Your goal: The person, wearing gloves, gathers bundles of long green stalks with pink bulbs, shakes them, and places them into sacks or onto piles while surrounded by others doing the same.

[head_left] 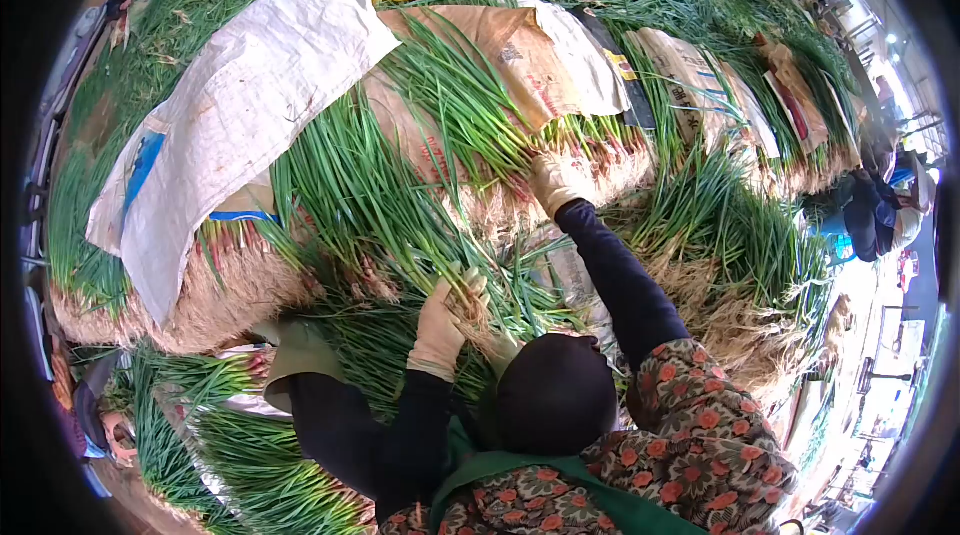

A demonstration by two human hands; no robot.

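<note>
Holds a spring-onion bunch (440, 265) near its roots in the gloved left hand (438, 330), by the heap's (620, 175) near edge; touches stems (512, 151) below the brown sack (515, 50) with the gloved right hand (558, 183); cannot tell its grip.

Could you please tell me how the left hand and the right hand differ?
The left hand is closer to the body, while the right hand reaches farther forward. The left hand grips a bunch of green stalks; the right hand is at the reddish stem bases of another bunch. Both wear pale gloves.
</note>
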